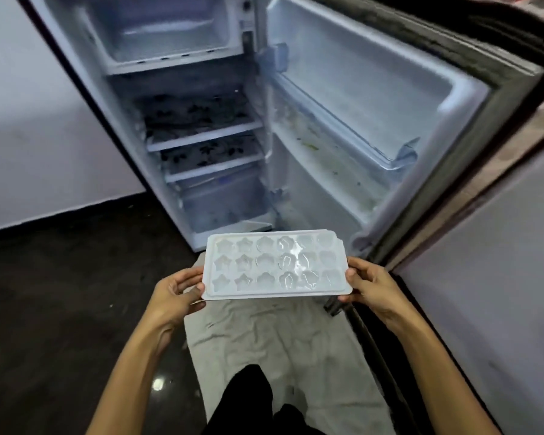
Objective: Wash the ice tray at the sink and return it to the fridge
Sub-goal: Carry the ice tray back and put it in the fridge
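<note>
A white plastic ice tray (275,265) with star and shell shaped cups is held level in front of me, cups facing up. My left hand (178,291) grips its left short edge, thumb on top and fingers underneath. My right hand (369,285) grips the right short edge the same way. Beyond the tray stands the fridge (182,127) with its door (371,108) swung wide open to the right. The freezer compartment (167,32) at the top is open and looks bare.
Two shelves with patterned liners (201,120) and a crisper drawer (223,202) fill the fridge's lower part. A pale cloth (264,337) lies on the dark floor under me. A white wall (29,120) is at left, a cabinet side (490,277) at right.
</note>
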{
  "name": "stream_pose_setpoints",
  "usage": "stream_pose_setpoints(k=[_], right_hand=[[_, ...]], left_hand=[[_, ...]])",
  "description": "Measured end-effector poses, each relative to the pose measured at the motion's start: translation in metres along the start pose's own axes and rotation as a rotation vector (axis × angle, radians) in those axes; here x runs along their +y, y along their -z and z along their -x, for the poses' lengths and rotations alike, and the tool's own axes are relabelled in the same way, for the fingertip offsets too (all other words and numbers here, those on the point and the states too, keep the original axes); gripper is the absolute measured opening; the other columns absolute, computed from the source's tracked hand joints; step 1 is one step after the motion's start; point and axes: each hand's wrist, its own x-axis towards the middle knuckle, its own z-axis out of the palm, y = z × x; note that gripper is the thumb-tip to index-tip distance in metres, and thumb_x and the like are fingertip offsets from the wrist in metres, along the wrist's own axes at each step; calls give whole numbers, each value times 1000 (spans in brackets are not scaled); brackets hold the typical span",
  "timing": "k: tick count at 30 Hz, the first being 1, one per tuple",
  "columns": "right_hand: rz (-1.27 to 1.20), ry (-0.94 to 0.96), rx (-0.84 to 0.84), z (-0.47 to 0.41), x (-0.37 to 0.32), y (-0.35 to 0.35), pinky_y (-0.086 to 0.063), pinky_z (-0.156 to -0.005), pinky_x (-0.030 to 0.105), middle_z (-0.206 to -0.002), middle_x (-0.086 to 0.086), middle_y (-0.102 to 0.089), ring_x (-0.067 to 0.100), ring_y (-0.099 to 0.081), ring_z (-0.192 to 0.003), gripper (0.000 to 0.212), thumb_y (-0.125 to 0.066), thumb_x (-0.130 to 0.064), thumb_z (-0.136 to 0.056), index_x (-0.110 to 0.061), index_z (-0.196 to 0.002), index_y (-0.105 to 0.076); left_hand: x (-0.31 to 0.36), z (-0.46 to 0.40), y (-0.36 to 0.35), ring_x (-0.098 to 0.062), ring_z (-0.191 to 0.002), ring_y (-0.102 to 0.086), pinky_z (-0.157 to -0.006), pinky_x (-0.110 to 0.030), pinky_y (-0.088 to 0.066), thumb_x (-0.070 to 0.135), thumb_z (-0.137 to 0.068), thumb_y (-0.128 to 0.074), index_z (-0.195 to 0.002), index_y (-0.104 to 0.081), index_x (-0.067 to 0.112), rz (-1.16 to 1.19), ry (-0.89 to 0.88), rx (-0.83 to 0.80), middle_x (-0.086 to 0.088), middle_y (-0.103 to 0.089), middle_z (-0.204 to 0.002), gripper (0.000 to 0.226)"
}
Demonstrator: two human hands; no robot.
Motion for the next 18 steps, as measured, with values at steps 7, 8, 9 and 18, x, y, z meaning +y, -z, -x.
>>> stream_pose_setpoints(k=[7, 8, 9, 18], right_hand=[[34, 3, -145, -61, -30, -33, -55, -52, 19, -106, 8, -62, 16, -60, -81, 26, -44, -2, -97, -14, -118, -54], [35, 4, -158, -67, -35, -38, -55, -52, 19, -106, 8, -62, 17, -60, -81, 26, -44, -2, -97, -15, -117, -54], [39, -1, -172, -75, -39, -44, -54, -51, 19, -106, 8, -62, 17, -60, -82, 26, -43, -2, -97, -14, -118, -54], [100, -11, -202, -139, -73, -86, -54, -54, 20, -101, 6, -66, 17, -62, -77, 31, -42, -4, -98, -9, -127, -55]], left_hand=[[5, -14, 21, -11, -86, -64, -61, -21, -53, -4, -90, -55, -95, -63, 23, 64, 25, 165, 1, -68, -99, 29], [7, -17, 23, -11, -85, -64, -60, -20, -53, -4, -90, -55, -95, -63, 23, 67, 25, 174, 1, -68, -99, 29], [9, -21, 27, -11, -85, -64, -59, -20, -53, -4, -90, -55, -95, -64, 23, 71, 27, 188, 0, -68, -100, 29], [42, -68, 53, -12, -90, -65, -57, -17, -54, -2, -89, -56, -99, -64, 22, 98, 33, 255, 0, -69, -100, 27]])
